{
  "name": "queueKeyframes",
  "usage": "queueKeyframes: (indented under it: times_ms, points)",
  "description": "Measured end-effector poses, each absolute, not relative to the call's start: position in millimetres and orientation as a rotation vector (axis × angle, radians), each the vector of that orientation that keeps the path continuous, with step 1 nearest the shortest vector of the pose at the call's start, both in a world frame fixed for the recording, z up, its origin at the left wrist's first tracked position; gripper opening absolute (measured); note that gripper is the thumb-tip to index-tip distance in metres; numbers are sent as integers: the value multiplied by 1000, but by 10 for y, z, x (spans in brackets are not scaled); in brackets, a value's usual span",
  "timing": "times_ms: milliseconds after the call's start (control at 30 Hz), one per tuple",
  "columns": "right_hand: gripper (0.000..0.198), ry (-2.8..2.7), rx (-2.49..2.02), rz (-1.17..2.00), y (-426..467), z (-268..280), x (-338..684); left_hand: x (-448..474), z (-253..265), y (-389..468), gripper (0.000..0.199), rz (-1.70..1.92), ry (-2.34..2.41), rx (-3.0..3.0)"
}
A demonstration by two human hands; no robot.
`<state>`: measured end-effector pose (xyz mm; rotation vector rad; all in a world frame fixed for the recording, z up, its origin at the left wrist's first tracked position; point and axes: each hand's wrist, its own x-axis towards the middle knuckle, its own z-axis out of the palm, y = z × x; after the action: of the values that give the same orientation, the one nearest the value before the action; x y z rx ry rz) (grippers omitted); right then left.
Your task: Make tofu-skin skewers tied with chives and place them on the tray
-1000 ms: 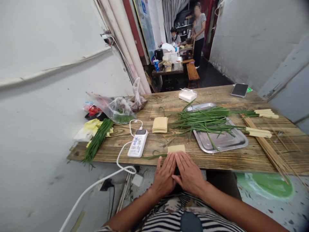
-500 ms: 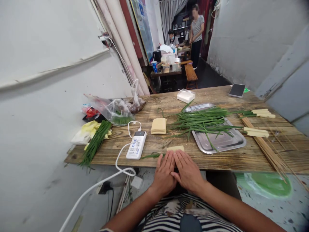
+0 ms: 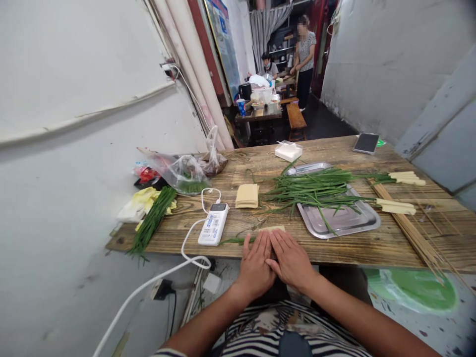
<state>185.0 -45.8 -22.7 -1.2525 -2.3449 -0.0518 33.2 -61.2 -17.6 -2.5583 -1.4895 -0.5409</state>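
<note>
My left hand and my right hand lie side by side at the table's near edge, fingers stretched out flat and tips close together. Under the fingertips is a pale yellow tofu sheet; only its far strip shows, so I cannot tell whether it is flat or rolled. Some green chives lie left of my left fingers. Farther back sits a stack of square tofu sheets. Long chives lie across a metal tray on the right, and rolled tofu sheets with chives rest beyond it.
Thin wooden skewers lie at the right. A white power bank with a cable is at the left, near a chive bundle and plastic bags. A white box and a phone stand farther back. Two people are beyond.
My fingertips have slid slightly forward over the tofu sheet, and less of it shows. The camera view has shifted a little; the other things on the table stay put.
</note>
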Motion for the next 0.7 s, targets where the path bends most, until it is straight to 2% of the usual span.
queueKeyframes:
  times_ms: [400, 600, 700]
  points:
    - [60, -2338, -1287, -49, -324, -188, 1804, 310, -89, -445, 57, -491, -1506, -2627]
    - [53, -2307, -1269, 79, -136, -151, 1903, 303, 3, -310, 55, -438, -1529, -2676]
    - [49, -2117, -1228, 60, -76, -114, 2144, 314, 27, -298, 58, -427, -1534, -2669]
